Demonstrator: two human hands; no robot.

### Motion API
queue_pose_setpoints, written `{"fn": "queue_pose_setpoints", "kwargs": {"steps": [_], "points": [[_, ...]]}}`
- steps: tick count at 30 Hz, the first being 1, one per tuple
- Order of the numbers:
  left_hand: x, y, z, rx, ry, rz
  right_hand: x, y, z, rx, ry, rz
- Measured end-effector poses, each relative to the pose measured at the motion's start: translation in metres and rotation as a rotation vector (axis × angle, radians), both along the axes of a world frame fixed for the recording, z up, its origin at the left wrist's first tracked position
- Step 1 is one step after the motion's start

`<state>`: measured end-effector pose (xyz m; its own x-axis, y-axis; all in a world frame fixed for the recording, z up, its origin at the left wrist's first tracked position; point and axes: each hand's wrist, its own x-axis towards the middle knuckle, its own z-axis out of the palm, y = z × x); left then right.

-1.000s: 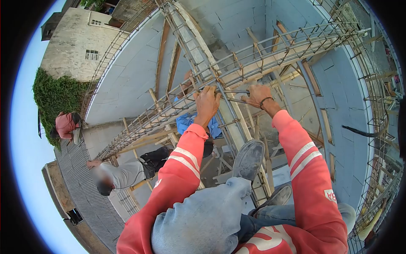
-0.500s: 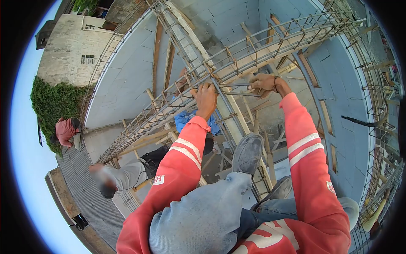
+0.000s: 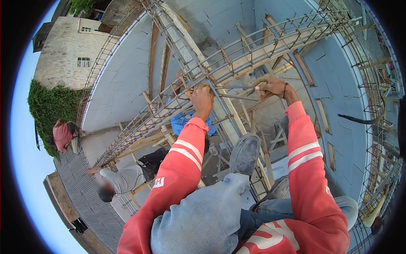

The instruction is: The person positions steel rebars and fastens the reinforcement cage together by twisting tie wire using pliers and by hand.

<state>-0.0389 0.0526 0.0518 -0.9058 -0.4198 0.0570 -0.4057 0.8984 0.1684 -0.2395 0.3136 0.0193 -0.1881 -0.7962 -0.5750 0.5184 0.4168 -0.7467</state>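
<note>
My right hand [image 3: 272, 88] is closed round the ends of two long, thin metal handles, which look like those of pincers [image 3: 239, 86]. The handles spread apart toward my palm and draw together at the crossing of the rebar cages [image 3: 224, 61]; the jaws cannot be made out there. Just left of that crossing, my left hand [image 3: 201, 100] has its fingers bent down over the bars. Whatever its fingertips pinch is hidden. Timber formwork boards [image 3: 231, 111] run beneath the steel.
My shoe [image 3: 245, 154] rests on the narrow formwork, high above the floor. A person in blue [image 3: 181, 122] is below the cage. Another in grey [image 3: 127, 175] and one in red [image 3: 65, 135] are to the left. Block walls [image 3: 114, 101] and timber props [image 3: 152, 63] surround the drop.
The view has shifted slightly, and both hands appear a little lower. The right hand still grips the handles, and the left stays at the rebar crossing.
</note>
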Motion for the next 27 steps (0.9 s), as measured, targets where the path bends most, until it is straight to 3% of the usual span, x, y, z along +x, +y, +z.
{"fn": "queue_pose_setpoints", "kwargs": {"steps": [1,3,4,6,7,9,10,12,13,15,16,18,19,22,25,27], "points": [[0.001,-0.001,0.001,-0.002,-0.003,-0.008,0.002,0.005,-0.016,-0.001,0.001,0.0],[0.001,0.0,0.003,-0.003,-0.01,0.002,0.009,0.013,-0.045,-0.054,-0.343,-0.239],[0.001,0.001,0.002,-0.004,-0.019,0.013,0.017,0.011,-0.053,-0.053,-0.343,-0.237],[0.003,0.003,0.001,-0.005,-0.008,0.001,0.037,0.005,-0.066,0.269,0.067,-0.135],[0.002,0.001,0.001,-0.013,0.007,-0.014,0.04,0.0,-0.069,0.263,0.068,-0.132],[0.003,-0.002,-0.002,-0.026,0.039,-0.028,0.045,-0.014,-0.074,0.149,1.061,-0.372],[0.005,-0.002,-0.004,-0.03,0.065,-0.048,0.043,-0.022,-0.029,0.221,1.098,-0.573],[0.006,-0.001,-0.005,-0.025,0.043,-0.032,0.055,-0.041,0.069,0.319,1.515,-0.532],[0.005,-0.001,-0.003,-0.017,0.032,-0.025,0.07,-0.054,0.085,0.316,1.513,-0.536],[0.004,0.002,-0.001,-0.006,0.027,-0.016,0.093,-0.07,0.111,0.445,1.896,-0.153],[0.003,0.0,-0.002,0.007,0.018,-0.007,0.1,-0.072,0.126,0.447,1.902,-0.168],[0.004,-0.004,-0.01,-0.007,0.063,-0.03,0.103,-0.073,0.157,0.528,1.498,0.062],[0.005,-0.005,-0.015,-0.007,0.099,-0.04,0.091,-0.066,0.178,0.523,1.499,0.061],[0.004,0.002,-0.001,0.0,0.058,-0.004,0.061,-0.039,0.22,0.415,1.28,-0.196],[0.003,0.002,0.0,0.017,0.059,0.0,0.066,-0.061,0.187,0.193,1.29,-0.123],[0.005,-0.003,-0.01,0.029,0.055,-0.002,0.074,-0.088,0.113,0.13,1.454,0.141]]}}
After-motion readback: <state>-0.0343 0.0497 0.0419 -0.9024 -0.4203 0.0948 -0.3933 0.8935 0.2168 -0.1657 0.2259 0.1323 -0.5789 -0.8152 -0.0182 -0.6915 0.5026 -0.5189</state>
